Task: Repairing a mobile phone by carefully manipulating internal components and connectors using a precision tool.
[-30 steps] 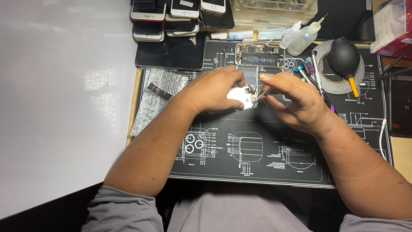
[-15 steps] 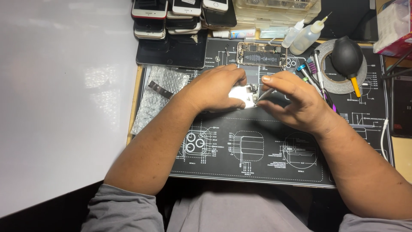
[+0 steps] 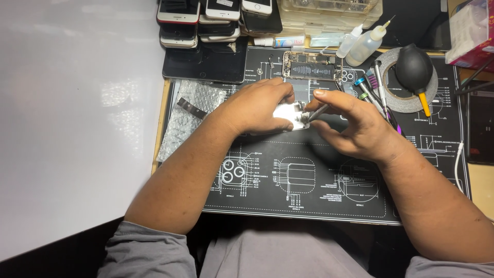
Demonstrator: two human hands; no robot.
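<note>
My left hand [image 3: 260, 107] lies over a small silver phone part [image 3: 290, 117] and holds it down on the black repair mat [image 3: 309, 195]. My right hand [image 3: 355, 126] grips a thin metal tool [image 3: 315, 113] whose tip meets the part's right edge. An opened phone [image 3: 311, 68] with its battery showing lies just beyond both hands. Most of the silver part is hidden under my left fingers.
Stacked phones [image 3: 206, 18] and a dark tablet [image 3: 206, 62] sit at the back left. A bubble-wrap sheet [image 3: 193, 110] lies left of the mat. Two squeeze bottles [image 3: 363, 41], screwdrivers [image 3: 378, 92], a tape roll [image 3: 406, 105] and a black air blower [image 3: 414, 69] stand at the right.
Both hands stay on the silver part; the right hand's fingers and tool have shifted slightly at its edge. The view has tilted a little.
</note>
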